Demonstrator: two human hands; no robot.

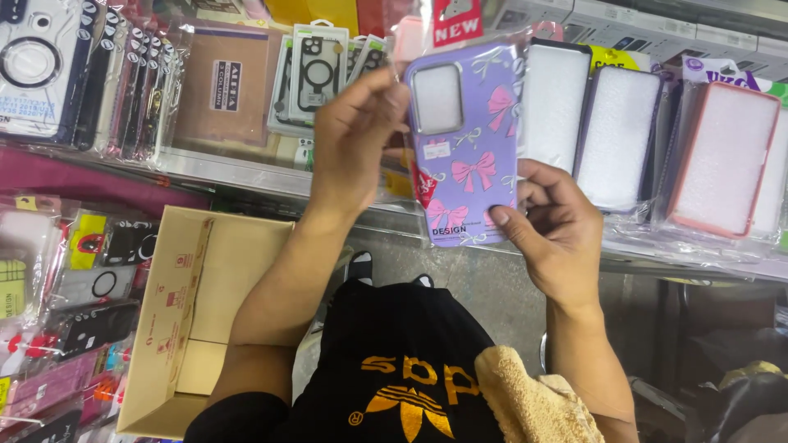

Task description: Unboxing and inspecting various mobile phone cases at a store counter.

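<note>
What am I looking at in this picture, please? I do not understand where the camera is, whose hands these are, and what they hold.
There is no machine here. The single picture comes from a camera worn on a person's head, looking down, so the two bare arms belong to that person.

The left hand and the right hand together hold up a purple phone case with pink bows in a clear plastic sleeve. The left pinches its upper left edge; the right grips its lower right corner.

Behind it, a metal shelf carries more packaged cases: white-backed cases with dark frames, one with a salmon-pink frame, and clear cases with ring stands. Lower left stands an open brown cardboard box, apparently empty. A tan towel lies on the person's lap.
</note>
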